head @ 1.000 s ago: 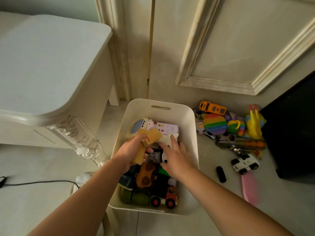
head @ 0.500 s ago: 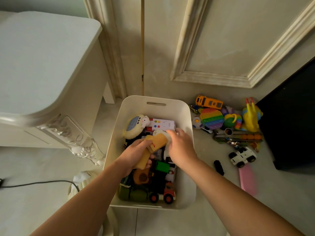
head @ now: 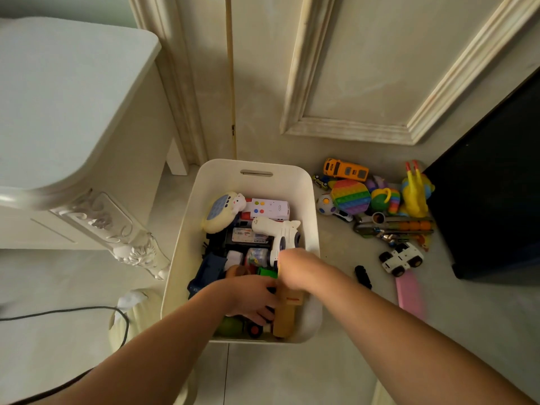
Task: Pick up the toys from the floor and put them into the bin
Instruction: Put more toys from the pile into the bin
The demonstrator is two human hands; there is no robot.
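Observation:
A white bin (head: 257, 175) stands on the floor, filled with several toys, among them a white toy gun (head: 282, 233). My left hand (head: 248, 298) and my right hand (head: 295, 268) are both low in the bin's near right corner, closed on a tan toy (head: 286, 312) that stands on end there. On the floor to the right of the bin lie an orange bus (head: 346, 170), a rainbow pop toy (head: 350, 196), a yellow toy (head: 415, 194), a white car (head: 401, 258), a small black piece (head: 363, 277) and a pink strip (head: 409, 293).
A white ornate table (head: 67, 118) fills the left side, its carved leg close to the bin. A black cable (head: 58, 312) runs over the floor at lower left. A dark cabinet (head: 496, 206) borders the toy pile on the right. Cream panelled wall lies behind.
Both hands moved from the bin's middle toward its near right corner, carrying the tan toy down into it. The white toy gun is now uncovered.

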